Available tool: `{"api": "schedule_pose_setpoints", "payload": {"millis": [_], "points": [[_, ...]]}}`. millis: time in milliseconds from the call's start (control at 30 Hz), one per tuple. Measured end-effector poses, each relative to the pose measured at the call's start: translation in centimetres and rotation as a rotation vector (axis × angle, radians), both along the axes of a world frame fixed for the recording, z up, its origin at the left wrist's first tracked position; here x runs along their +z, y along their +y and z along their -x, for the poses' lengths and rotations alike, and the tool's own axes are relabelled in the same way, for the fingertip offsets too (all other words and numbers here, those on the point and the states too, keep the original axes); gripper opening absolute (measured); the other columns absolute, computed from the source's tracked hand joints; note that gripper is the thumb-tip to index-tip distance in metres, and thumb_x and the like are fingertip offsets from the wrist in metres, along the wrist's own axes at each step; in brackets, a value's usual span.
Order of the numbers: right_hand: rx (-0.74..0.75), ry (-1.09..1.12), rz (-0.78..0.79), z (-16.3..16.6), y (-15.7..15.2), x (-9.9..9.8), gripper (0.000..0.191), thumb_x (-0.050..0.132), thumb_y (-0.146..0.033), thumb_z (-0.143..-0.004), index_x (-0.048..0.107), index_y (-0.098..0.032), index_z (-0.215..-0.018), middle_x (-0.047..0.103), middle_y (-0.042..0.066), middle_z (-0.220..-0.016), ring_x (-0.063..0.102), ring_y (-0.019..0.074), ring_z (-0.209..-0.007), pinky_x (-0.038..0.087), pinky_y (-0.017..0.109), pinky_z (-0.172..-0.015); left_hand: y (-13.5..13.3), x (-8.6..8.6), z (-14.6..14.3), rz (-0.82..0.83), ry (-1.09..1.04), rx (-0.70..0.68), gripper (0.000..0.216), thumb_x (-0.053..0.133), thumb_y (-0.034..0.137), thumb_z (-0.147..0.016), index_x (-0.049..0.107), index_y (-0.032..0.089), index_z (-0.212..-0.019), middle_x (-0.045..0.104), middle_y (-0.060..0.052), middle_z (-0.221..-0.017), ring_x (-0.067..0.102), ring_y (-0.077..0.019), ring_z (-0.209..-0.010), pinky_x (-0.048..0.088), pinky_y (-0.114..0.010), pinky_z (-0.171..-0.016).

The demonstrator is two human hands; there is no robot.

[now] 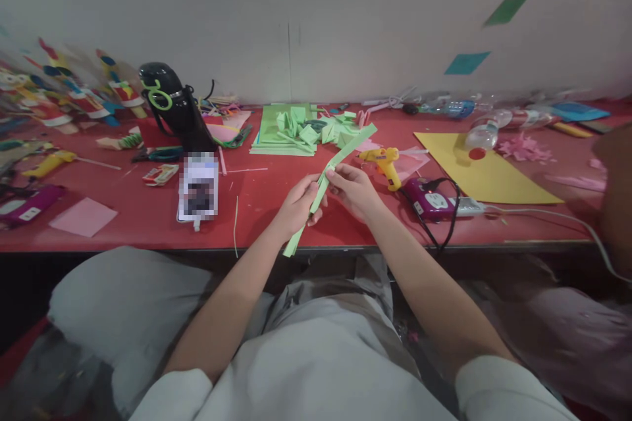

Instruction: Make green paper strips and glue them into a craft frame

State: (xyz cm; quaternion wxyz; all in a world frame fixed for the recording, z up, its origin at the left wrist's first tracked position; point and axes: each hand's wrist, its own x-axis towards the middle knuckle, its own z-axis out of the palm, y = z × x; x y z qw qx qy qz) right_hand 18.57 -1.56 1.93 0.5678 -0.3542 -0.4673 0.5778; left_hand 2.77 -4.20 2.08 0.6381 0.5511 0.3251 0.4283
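A long, narrow strip of folded light green paper (348, 147) runs diagonally between my hands, over the table's front edge. My left hand (300, 200) grips its lower half, fingers wrapped around it. Higher up, my right hand (351, 187) pinches the strip near its middle, the thumb on top. The strip's lower end hangs past my left hand toward my lap. Behind it lie folded green paper pieces (296, 125) on a stack of green sheets (269, 120).
On the red table (266, 204) are a yellow glue gun (385, 163), a purple power box (430, 200) with cables, a yellow sheet (513, 181), plastic bottles (481, 136), a phone (198, 187), a black flask (180, 105) and a pink paper square (83, 216). People sit on both sides.
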Motion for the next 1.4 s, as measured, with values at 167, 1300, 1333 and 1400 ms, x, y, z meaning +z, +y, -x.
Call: {"api": "schedule_pose_setpoints", "payload": {"millis": [167, 1300, 1333, 1400], "points": [[-0.034, -0.016, 0.004, 0.0, 0.03, 0.05, 0.037, 0.088, -0.044, -0.063, 0.06, -0.02, -0.068, 0.052, -0.005, -0.065, 0.042, 0.008, -0.058, 0.037, 0.025, -0.056, -0.05, 0.14, -0.05, 0.043, -0.013, -0.013, 0.036, 0.047, 0.044, -0.099, 0.05, 0.022, -0.128, 0.059, 0.002, -0.078, 0.048, -0.0053, -0.04, 0.03, -0.017, -0.035], [-0.011, -0.043, 0.067, -0.66, 0.24, 0.13, 0.042, 0.088, -0.05, -0.063, 0.061, -0.018, -0.064, 0.053, -0.003, -0.061, 0.046, 0.0079, -0.056, 0.04, 0.024, -0.055, -0.32, 0.3, 0.42, 0.242, 0.123, -0.12, 0.041, 0.037, 0.057, -0.1, 0.053, 0.019, -0.096, 0.056, 0.003, -0.051, 0.044, -0.0086, -0.029, 0.027, -0.017, -0.03], [-0.01, -0.038, 0.062, -0.65, 0.29, 0.05, 0.042, 0.088, -0.05, -0.063, 0.061, -0.018, -0.064, 0.053, -0.003, -0.061, 0.046, 0.0079, -0.056, 0.04, 0.024, -0.055, -0.35, 0.33, 0.44, 0.237, 0.11, -0.122, 0.04, 0.037, 0.055, -0.101, 0.054, 0.019, -0.097, 0.055, 0.003, -0.051, 0.042, -0.0079, -0.029, 0.027, -0.017, -0.03], [-0.005, -0.034, 0.052, -0.65, 0.38, -0.1, 0.041, 0.088, -0.05, -0.063, 0.062, -0.018, -0.066, 0.053, -0.003, -0.062, 0.046, 0.0079, -0.056, 0.04, 0.024, -0.054, -0.38, 0.39, 0.5, 0.235, 0.086, -0.134, 0.039, 0.036, 0.053, -0.101, 0.055, 0.019, -0.097, 0.054, 0.004, -0.052, 0.04, -0.0067, -0.029, 0.025, -0.016, -0.03]]}}
